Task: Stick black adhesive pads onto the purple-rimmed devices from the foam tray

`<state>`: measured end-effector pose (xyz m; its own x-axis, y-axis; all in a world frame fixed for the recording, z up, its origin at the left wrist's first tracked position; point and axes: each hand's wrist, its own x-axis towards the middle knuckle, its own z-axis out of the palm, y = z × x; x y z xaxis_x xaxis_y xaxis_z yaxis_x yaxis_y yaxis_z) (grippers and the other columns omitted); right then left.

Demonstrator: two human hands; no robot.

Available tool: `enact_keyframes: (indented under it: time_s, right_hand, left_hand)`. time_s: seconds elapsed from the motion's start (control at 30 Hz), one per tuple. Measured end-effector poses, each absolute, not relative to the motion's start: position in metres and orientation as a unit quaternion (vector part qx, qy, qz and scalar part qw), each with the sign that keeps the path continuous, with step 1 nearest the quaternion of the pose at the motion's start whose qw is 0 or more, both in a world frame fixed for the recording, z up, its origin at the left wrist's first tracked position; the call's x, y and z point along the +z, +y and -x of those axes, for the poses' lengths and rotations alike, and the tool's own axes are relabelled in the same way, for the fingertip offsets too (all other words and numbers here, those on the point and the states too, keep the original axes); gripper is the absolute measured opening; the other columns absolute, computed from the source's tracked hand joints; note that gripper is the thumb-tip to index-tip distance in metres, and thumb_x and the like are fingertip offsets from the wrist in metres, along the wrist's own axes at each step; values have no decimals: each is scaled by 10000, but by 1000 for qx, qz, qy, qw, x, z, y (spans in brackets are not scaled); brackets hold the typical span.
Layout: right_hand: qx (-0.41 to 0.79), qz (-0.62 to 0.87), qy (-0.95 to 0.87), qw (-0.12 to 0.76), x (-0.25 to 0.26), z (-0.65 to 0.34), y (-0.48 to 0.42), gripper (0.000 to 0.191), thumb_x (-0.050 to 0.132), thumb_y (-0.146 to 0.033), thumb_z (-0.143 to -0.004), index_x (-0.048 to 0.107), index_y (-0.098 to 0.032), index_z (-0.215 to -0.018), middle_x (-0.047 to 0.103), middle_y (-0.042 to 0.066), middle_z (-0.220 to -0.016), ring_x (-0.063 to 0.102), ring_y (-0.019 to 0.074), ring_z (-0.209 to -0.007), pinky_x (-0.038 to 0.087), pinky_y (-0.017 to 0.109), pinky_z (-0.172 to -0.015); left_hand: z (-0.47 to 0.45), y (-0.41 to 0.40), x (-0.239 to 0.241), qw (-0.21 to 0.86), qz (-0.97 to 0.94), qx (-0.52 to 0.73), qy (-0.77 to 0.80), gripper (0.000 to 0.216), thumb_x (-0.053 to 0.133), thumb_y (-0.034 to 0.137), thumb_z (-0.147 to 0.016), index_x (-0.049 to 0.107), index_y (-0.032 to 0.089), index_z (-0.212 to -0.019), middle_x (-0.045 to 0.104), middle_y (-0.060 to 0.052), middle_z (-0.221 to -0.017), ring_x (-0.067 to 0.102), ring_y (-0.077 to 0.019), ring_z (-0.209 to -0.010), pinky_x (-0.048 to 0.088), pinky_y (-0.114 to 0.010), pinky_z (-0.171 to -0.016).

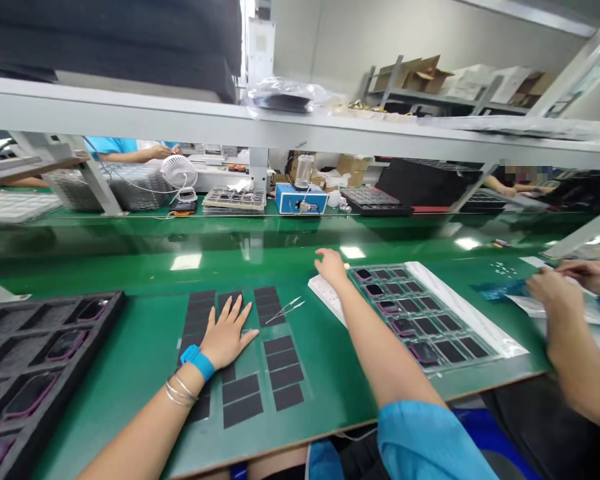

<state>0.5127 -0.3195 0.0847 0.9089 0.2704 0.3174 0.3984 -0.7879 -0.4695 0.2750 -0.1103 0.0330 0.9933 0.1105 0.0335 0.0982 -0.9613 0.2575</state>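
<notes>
My left hand (226, 332) lies flat with fingers spread over black rectangular pieces, which sit in columns on clear sheets. More black pieces (243, 400) show below and beside it. A pair of tweezers (285, 310) rests on the pieces to its right. My right hand (331, 268) reaches forward, fingers loosely bent and slightly apart, with nothing visible in them. It is over the far end of a white sheet (325, 295), beside a clear tray (455, 365). Black pieces and several purple-rimmed screen-like parts (404, 327) lie in that tray.
A dark foam tray (117, 310) with purple-rimmed parts stands at the left. Another person's hands (560, 287) work at the right, near blue film (500, 291). A shelf beam (300, 133) crosses above; a small fan (179, 172) and blue device (301, 199) stand behind.
</notes>
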Motion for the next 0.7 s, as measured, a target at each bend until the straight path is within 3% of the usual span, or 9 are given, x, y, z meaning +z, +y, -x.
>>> enact_keyframes:
  time_s: [0.13,0.3,0.43,0.57,0.63,0.7]
  right_hand:
    - [-72,968,-84,227,81,-555,-347,356,561,-166,-778,606,-126,-1129,600,178,-1127,490,315,-1125,385,450,-933]
    - [-34,975,-55,211,75,-559,-327,256,556,-166,-804,632,-111,-1042,567,234,-1129,494,360,-1119,380,529,-890]
    - [-43,959,-128,248,85,-534,-286,362,538,-204,-846,531,-147,-1203,549,182,-1205,512,285,-1123,393,451,-931]
    - [-48,881,-258,393,94,-463,-247,476,608,-275,-811,441,-183,-1247,600,85,-1142,598,158,-939,470,291,-855]
    - [-30,806,-320,496,91,-416,-233,407,638,-282,-772,486,-182,-1136,624,72,-1070,611,159,-862,494,304,-807]
    - [3,775,-348,528,83,-373,-223,348,653,-271,-746,504,-197,-1052,638,51,-1024,616,160,-818,504,315,-776]
  left_hand:
    - [-271,-107,22,141,-988,41,51,623,396,531,-866,322,260,-1422,225,-89,-1518,119,-329,-1406,59,-618,-1078]
    - [-273,-108,23,174,-982,52,45,616,450,514,-845,357,275,-1406,250,-98,-1512,134,-333,-1404,63,-619,-1080]
    - [-276,-103,32,253,-958,116,71,597,488,450,-842,397,216,-1383,288,-132,-1497,136,-316,-1406,107,-577,-1100]
    - [-278,-91,46,433,-869,226,83,507,473,395,-863,461,214,-1336,443,-120,-1409,298,-258,-1356,183,-469,-1124]
    - [-278,-87,52,586,-779,207,82,538,512,413,-844,449,229,-1345,484,-110,-1376,381,-253,-1308,242,-455,-1107]
    - [-276,-84,56,732,-662,145,69,601,574,415,-812,425,227,-1363,498,-111,-1363,435,-262,-1268,317,-455,-1068]
